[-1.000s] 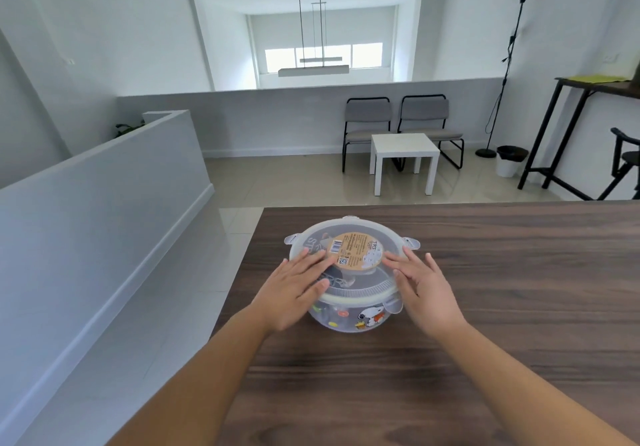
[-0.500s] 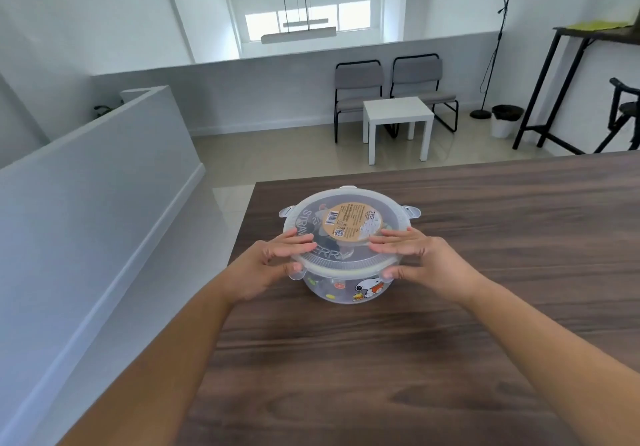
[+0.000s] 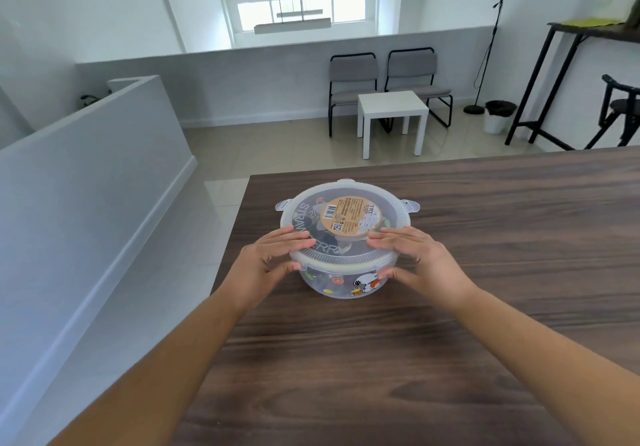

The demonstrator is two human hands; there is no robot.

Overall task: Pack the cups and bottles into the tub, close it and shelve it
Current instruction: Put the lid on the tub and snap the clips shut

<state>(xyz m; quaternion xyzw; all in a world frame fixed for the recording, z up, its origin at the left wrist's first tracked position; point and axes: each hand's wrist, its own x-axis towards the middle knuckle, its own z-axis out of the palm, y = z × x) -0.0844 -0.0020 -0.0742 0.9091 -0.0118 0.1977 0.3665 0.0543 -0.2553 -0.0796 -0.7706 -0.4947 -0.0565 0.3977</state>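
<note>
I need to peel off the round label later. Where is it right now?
In the head view the label sits at the centre of the lid on the tub, just beyond both hands, near the table's far left corner.

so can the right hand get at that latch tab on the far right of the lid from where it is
Probably yes: the right hand rests on the lid's near right edge, and the latch tab sticks out just beyond it with only bare table around it.
</note>
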